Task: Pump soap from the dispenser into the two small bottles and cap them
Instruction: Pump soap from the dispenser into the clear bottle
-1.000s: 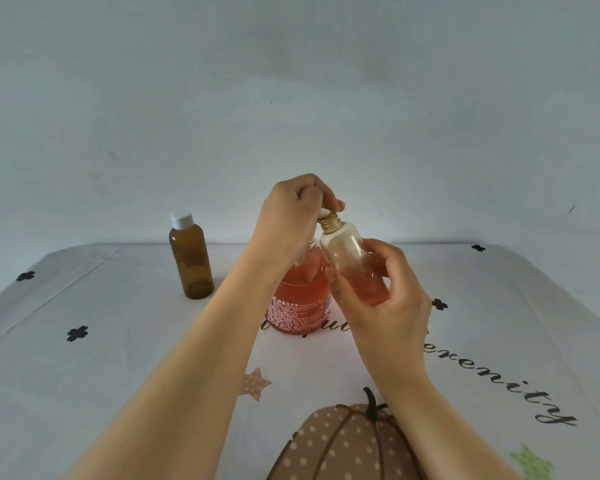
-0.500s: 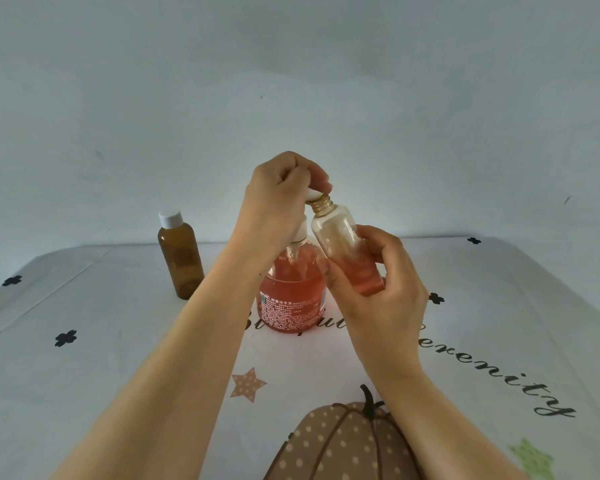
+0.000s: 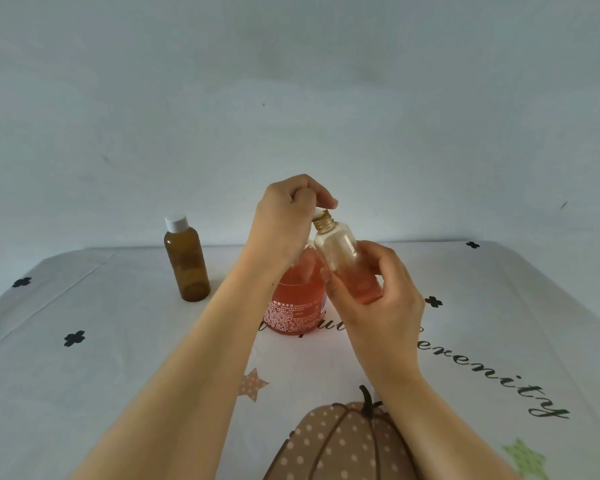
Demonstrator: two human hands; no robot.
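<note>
Your left hand (image 3: 284, 220) is clenched over the white pump head (image 3: 317, 213) of the round clear dispenser of pink soap (image 3: 293, 306), which stands on the cloth-covered counter (image 3: 118, 358). Your right hand (image 3: 381, 303) grips the small clear bottle with a gold threaded neck (image 3: 343, 258), tilted just right of the dispenser, its mouth at the nozzle and pink soap in its bottom. The white-capped amber plastic bottle (image 3: 186, 263) stands upright left of the dispenser.

dispenser (image 3: 291, 296) pump: mostly under left hand (image 3: 284, 220) | label text (image 3: 288, 313): unreadable | pumpkin print (image 3: 343, 441): cut by bottom edge
</note>
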